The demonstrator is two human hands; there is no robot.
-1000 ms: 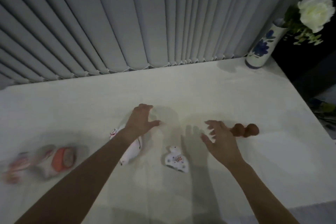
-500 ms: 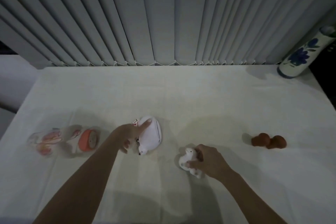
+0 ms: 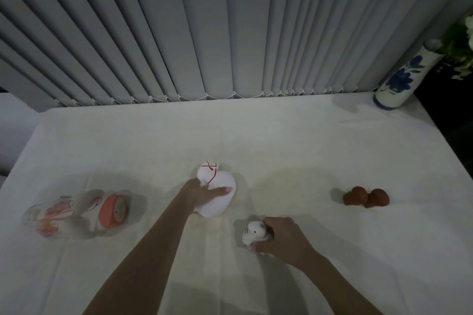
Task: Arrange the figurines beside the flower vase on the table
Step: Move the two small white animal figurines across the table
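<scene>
Now gripped, both at once: half a second back only fingertips touching, a second back both hands spread in the air with nothing in them. Left hand (image 3: 202, 193) wrapped around the large white rounded figurine with red line markings (image 3: 216, 193), thumb pressed flat across its body, near the middle of the table. Right hand (image 3: 284, 236) curled on the small white animal figurine with a black dot eye (image 3: 254, 234), fingers closed behind and beneath it, closer to the near edge. Probably the start of the carry, then, with nothing yet beside the vase. Off at the far right corner, well apart from every figurine, the tall white ceramic vase painted with blue flowers (image 3: 403, 79), its pale blooms cut by the frame. Still untouched: the pair of reddish-brown rounded figurines (image 3: 366, 196) toward the right edge, and a pale figurine with pink flower patterns and an orange round end (image 3: 76, 215) lying toward the left edge, blurred. Underneath, a table covered in plain white cloth (image 3: 256, 135), faintly creased, mostly bare. Behind the far edge, grey vertical blinds (image 3: 204, 28) with a beaded chain along the bottom; dim room, dark at the right.
</scene>
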